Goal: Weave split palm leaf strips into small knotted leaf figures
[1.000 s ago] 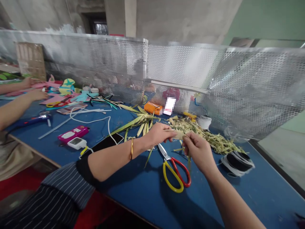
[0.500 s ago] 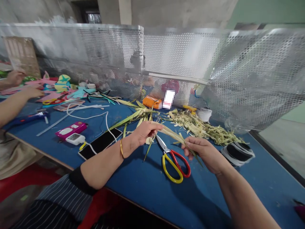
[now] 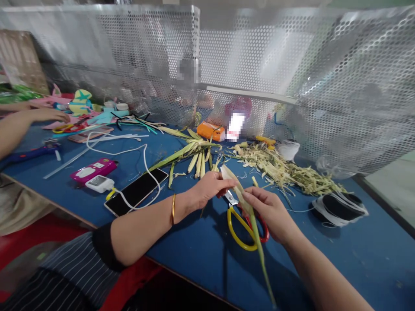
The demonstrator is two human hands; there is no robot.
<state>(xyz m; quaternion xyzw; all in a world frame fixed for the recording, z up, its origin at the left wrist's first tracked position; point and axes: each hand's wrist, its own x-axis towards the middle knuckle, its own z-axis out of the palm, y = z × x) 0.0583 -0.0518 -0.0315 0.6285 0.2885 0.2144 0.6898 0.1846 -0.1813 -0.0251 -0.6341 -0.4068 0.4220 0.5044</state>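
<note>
My left hand (image 3: 212, 190) pinches the pale upper end of a long green plant leaf (image 3: 256, 235) between thumb and fingers. Just to the right, my right hand (image 3: 267, 209) grips the same leaf further down, and its thin tail hangs toward the table's front edge. Beneath the hands lie scissors (image 3: 231, 198) with one yellow and one red handle, partly covered by the leaf and my right hand. Beyond my left hand rests a bunch of similar leaves (image 3: 181, 152). A heap of shredded plant scraps (image 3: 275, 166) lies behind my right hand.
On the left are a phone (image 3: 139, 190), a white cable (image 3: 145, 162) and a magenta device (image 3: 94, 170). A black spool with white thread (image 3: 340, 209) sits right. An orange pack (image 3: 210, 131) stands near the perforated screen (image 3: 246, 65). Another person's hand (image 3: 48, 114) works far left.
My hands have come closer together, and the leaf has swung from stretched sideways to slanting down toward me over the scissors. The view has tilted down slightly.
</note>
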